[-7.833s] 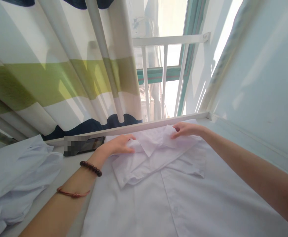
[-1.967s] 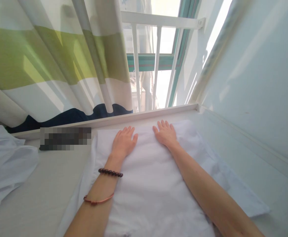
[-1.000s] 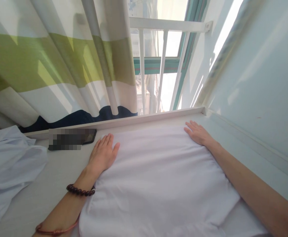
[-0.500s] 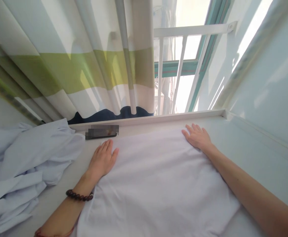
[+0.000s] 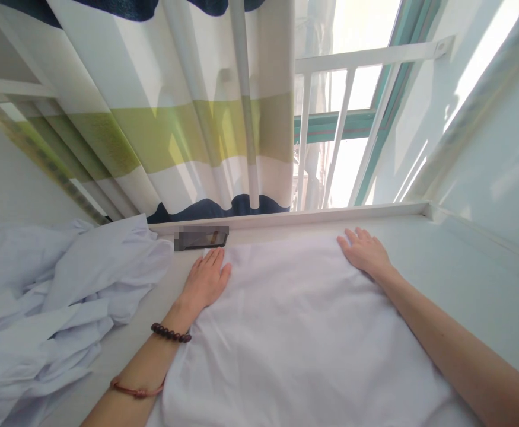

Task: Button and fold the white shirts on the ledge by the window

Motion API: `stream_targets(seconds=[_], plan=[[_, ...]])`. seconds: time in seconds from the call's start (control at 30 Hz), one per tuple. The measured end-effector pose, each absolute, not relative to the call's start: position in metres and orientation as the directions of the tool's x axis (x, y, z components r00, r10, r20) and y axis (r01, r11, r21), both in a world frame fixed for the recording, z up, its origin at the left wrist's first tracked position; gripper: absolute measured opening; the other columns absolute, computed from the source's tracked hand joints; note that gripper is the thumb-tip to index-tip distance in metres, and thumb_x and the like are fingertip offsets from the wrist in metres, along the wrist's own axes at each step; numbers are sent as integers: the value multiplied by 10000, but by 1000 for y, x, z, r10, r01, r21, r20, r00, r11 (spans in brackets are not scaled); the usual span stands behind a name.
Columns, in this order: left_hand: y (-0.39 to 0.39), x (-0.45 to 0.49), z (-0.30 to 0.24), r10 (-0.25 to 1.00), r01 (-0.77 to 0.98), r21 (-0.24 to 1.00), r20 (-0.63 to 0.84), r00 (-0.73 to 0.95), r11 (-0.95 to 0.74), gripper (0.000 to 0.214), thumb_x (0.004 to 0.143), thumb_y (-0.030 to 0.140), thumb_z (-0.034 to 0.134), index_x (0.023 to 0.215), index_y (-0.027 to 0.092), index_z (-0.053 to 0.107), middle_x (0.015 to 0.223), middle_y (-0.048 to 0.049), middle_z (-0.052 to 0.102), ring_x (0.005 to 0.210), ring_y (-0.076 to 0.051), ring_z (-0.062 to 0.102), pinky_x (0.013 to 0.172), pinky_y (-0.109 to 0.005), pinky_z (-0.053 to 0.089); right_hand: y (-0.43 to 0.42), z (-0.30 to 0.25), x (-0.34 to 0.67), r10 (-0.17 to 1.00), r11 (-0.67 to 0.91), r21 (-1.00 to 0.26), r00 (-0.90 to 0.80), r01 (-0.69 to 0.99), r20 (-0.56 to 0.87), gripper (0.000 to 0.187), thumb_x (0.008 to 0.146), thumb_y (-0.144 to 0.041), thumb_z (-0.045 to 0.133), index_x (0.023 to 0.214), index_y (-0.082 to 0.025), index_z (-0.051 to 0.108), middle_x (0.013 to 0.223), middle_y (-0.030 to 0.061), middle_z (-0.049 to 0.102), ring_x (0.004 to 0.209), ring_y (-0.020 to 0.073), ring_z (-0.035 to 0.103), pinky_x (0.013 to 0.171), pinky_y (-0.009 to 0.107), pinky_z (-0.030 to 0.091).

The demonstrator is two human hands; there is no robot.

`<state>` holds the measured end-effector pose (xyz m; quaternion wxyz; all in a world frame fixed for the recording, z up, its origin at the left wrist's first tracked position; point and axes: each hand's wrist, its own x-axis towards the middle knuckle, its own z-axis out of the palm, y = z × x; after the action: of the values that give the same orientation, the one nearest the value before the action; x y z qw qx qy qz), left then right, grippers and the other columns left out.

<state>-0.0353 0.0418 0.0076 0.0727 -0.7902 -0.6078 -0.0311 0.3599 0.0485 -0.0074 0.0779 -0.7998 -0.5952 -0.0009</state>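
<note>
A white garment [image 5: 295, 332] lies spread flat on the pale surface in front of me. My left hand [image 5: 206, 279] rests flat on its far left edge, fingers stretched out, with a bead bracelet and a red cord on the wrist. My right hand [image 5: 366, 252] lies flat on the garment's far right corner, fingers extended. Neither hand holds anything.
A heap of crumpled pale blue-white clothes [image 5: 50, 302] lies to the left. A dark phone [image 5: 203, 239] sits by the raised white ledge [image 5: 308, 214]. Behind it hang a striped curtain [image 5: 174, 130] and a barred window [image 5: 343, 118]. A wall [image 5: 499, 154] rises on the right.
Both hands slid outward from the garment's middle to its far corners about a second ago and have stayed flat there. The view has shifted left, showing more of the clothes heap.
</note>
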Motion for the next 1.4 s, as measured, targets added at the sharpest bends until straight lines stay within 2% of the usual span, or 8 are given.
stream_targets(seconds=[0.13,0.4,0.63,0.87,1.0,1.13,1.3,1.4], plan=[[42,-23,9,946,953,-43,109,304,-301,584,995,362,259,1460,23,364,1540,-166,355,1436,-265,314,1163,-461,271,48,-9,367,959,-254,-117,265,960,97,612,979,-483,191,1456,-178,421,1530,155,371,1409,285,337,1125,456,285],[46,-10,9,976,982,16,118,183,-186,562,997,391,290,1458,82,379,1550,-148,341,1435,-248,318,1172,-434,246,47,-15,384,951,-292,-100,300,951,74,638,972,-516,162,1487,-208,381,1569,107,320,1430,303,295,1135,506,269],[44,-11,11,983,994,-6,144,110,-110,609,990,384,295,1454,-5,350,1529,-198,361,1422,-283,335,1158,-437,273,47,-14,382,949,-303,-109,310,947,53,656,968,-506,146,1500,-186,358,1575,108,304,1439,298,277,1153,496,246],[42,-8,11,982,993,-37,150,118,-113,582,992,381,300,1443,23,382,1524,-200,370,1420,-288,340,1153,-451,282,49,-18,384,955,-278,-105,287,955,77,646,968,-497,147,1484,-185,382,1564,112,328,1433,293,292,1139,508,272],[40,5,8,982,989,-23,119,147,-146,622,994,437,275,1466,40,355,1550,-185,325,1442,-275,298,1172,-449,253,49,-17,402,951,-296,-103,303,950,60,630,975,-494,166,1492,-198,369,1580,93,299,1446,290,265,1157,523,222],[56,26,4,980,986,-14,109,169,-168,662,994,461,244,1489,26,309,1562,-169,300,1452,-268,277,1184,-441,239,51,-18,430,942,-326,-117,333,938,48,633,980,-475,189,1498,-157,366,1582,124,282,1448,328,248,1154,547,195],[93,39,6,973,980,-25,114,201,-199,625,1002,405,236,1480,12,325,1555,-166,319,1450,-253,282,1194,-408,220,63,-18,444,931,-347,-100,355,933,82,620,983,-452,192,1484,-139,379,1571,139,305,1438,312,276,1143,519,254],[104,40,7,970,978,-43,127,208,-204,603,1003,364,236,1468,-7,339,1546,-184,333,1444,-266,293,1187,-417,228,66,-12,437,916,-390,-77,395,918,65,624,985,-461,168,1494,-158,361,1575,129,298,1442,293,270,1154,491,237]])
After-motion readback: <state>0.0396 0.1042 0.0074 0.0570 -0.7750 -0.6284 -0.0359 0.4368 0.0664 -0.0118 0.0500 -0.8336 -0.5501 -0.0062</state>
